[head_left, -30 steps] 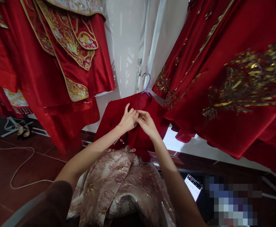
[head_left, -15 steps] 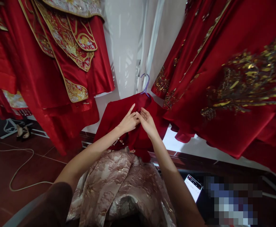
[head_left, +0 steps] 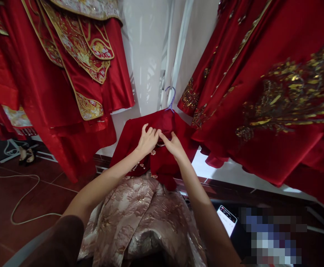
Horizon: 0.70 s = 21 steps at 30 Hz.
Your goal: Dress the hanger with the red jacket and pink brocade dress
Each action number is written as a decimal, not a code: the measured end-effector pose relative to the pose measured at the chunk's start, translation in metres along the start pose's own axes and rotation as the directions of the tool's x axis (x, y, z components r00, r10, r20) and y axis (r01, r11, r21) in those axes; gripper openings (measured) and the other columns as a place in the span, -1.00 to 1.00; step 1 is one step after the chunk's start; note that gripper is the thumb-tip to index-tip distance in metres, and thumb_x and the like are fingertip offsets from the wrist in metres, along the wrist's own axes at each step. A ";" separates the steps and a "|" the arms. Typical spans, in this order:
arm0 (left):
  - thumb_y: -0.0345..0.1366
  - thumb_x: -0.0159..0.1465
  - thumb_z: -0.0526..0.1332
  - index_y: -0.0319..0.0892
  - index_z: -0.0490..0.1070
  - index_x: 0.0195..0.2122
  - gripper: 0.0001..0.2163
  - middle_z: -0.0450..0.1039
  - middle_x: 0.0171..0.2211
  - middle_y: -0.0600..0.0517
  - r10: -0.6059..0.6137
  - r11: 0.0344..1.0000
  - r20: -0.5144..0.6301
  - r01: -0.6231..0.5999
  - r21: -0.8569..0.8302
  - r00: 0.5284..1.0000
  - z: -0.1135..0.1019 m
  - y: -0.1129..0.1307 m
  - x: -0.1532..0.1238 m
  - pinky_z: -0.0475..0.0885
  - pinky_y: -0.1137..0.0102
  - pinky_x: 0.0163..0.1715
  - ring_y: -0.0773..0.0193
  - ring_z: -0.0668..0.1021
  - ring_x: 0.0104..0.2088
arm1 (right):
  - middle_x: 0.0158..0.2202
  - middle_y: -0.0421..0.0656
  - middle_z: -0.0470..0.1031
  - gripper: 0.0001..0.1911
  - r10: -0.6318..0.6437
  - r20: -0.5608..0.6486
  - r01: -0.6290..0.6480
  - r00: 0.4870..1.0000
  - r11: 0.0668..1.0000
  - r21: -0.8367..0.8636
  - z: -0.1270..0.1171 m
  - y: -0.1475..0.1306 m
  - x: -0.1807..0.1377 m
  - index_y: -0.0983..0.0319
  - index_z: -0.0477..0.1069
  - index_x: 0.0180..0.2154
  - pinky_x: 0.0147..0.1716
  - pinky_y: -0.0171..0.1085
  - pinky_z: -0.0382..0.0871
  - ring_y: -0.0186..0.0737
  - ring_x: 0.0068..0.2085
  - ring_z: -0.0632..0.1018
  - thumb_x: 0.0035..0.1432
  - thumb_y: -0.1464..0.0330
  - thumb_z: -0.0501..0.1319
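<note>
Garment of dark red, velvet-like cloth sits directly ahead of my head camera, its shoulders spread below a slim purple hanger with an open hook. The hanger presumably holds the neckline accessible. My left hand and right hand come together at the front opening, near a small pale flower-shaped ornament — both angled inward, likely so each steadies the cloth for the other. Whether the fingers clamp an edge, I cannot tell; they mask the contact.

Below, pale pink brocade cloth with a metallic sheen meets the garment's lower edge. Outward, gold-embroidered red satin clothing hangs left; gold-sequinned red clothing hangs right — both apart from my hands. A lit smartphone lies at lower right.
</note>
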<state>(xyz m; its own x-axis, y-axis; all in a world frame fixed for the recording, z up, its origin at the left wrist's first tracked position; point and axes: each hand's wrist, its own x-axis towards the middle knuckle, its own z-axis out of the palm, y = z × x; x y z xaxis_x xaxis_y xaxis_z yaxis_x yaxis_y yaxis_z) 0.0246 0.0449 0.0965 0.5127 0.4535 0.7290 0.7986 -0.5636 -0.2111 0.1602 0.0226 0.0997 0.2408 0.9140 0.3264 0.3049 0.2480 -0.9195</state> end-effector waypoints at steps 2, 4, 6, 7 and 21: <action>-0.55 0.16 -0.02 -0.24 0.22 0.10 -0.55 0.34 -0.01 -0.23 -0.138 0.990 -0.047 0.139 0.011 0.989 -0.003 -0.001 -0.001 -0.02 -0.12 0.18 0.01 0.37 0.04 | 0.29 0.25 -0.16 0.15 -0.022 -0.140 0.011 0.990 0.997 -0.076 -0.003 0.006 0.004 0.44 -0.12 0.25 0.21 0.18 -0.31 0.22 0.30 -0.20 -0.18 -0.09 0.27; -0.55 0.14 0.01 -0.22 0.11 0.18 -0.47 0.19 0.13 -0.28 -0.255 0.967 -0.079 0.256 0.005 0.964 -0.003 -0.003 -0.002 -0.06 -0.18 0.16 -0.08 0.26 0.15 | 0.30 0.28 -0.30 0.19 -0.055 -0.203 0.029 0.978 0.991 -0.130 -0.003 0.013 0.007 0.51 -0.21 0.26 0.21 0.17 -0.37 0.20 0.30 -0.31 -0.15 -0.08 0.25; -0.54 0.10 0.06 -0.21 0.03 0.22 -0.40 0.08 0.19 -0.31 -0.339 0.941 -0.074 0.339 -0.018 0.938 0.000 -0.007 -0.004 -0.05 -0.22 0.14 -0.17 0.15 0.22 | 0.30 0.30 -0.29 0.17 -0.055 -0.133 0.033 0.990 0.986 -0.164 0.001 0.020 0.007 0.55 -0.25 0.25 0.23 0.10 -0.31 0.15 0.31 -0.24 -0.08 -0.09 0.19; -0.52 0.08 0.10 -0.22 0.00 0.22 -0.36 0.03 0.21 -0.33 -0.372 0.928 -0.061 0.371 -0.030 0.926 0.003 -0.008 -0.005 -0.03 -0.24 0.12 -0.21 0.10 0.23 | 0.30 0.30 -0.27 0.15 -0.053 -0.083 0.038 0.995 0.984 -0.172 0.003 0.025 0.007 0.55 -0.25 0.25 0.24 0.06 -0.27 0.12 0.31 -0.20 -0.06 -0.10 0.16; -0.53 0.06 0.12 -0.13 0.07 0.15 -0.41 0.19 0.12 -0.20 -0.556 0.804 0.082 0.560 -0.198 0.827 0.003 -0.089 -0.029 0.40 0.17 -0.05 -0.01 0.44 0.03 | 0.17 0.21 0.14 -0.30 -0.410 -0.429 0.210 0.805 0.873 -0.441 -0.033 0.056 0.005 0.41 0.00 0.20 0.17 0.01 0.01 0.02 0.21 0.18 0.21 0.04 -0.10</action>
<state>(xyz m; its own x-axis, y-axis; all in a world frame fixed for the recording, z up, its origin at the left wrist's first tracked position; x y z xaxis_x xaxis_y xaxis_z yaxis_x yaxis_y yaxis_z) -0.0609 0.0838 0.0924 0.0065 0.7452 0.6668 0.8670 -0.3365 0.3675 0.2090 0.0306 0.0576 0.4638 0.4968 0.7335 0.7227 0.2667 -0.6376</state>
